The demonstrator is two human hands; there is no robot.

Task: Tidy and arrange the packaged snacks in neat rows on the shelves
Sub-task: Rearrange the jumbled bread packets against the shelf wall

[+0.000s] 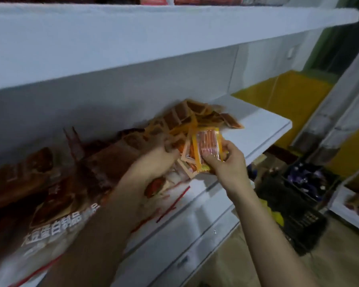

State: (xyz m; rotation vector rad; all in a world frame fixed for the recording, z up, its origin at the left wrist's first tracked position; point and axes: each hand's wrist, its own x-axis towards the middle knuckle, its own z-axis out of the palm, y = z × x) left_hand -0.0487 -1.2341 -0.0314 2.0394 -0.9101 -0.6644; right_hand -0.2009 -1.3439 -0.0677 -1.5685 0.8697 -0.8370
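Note:
A loose heap of small orange snack packets (197,119) lies on the white shelf (263,129), against its back wall. My right hand (226,160) grips a bunch of these orange packets (207,146) upright just in front of the heap, thumb on the front one. My left hand (160,160) reaches in from the left and holds the same bunch at its left side; its fingertips are hidden behind the packets. A large brown snack bag (56,201) with white lettering lies on the shelf to the left, under my left forearm.
An upper white shelf (133,42) overhangs the work area. Right of the shelf's end, a dark crate (298,206) of wrapped goods stands on the floor, with a yellow panel (288,94) behind and a white tray (352,204) at far right.

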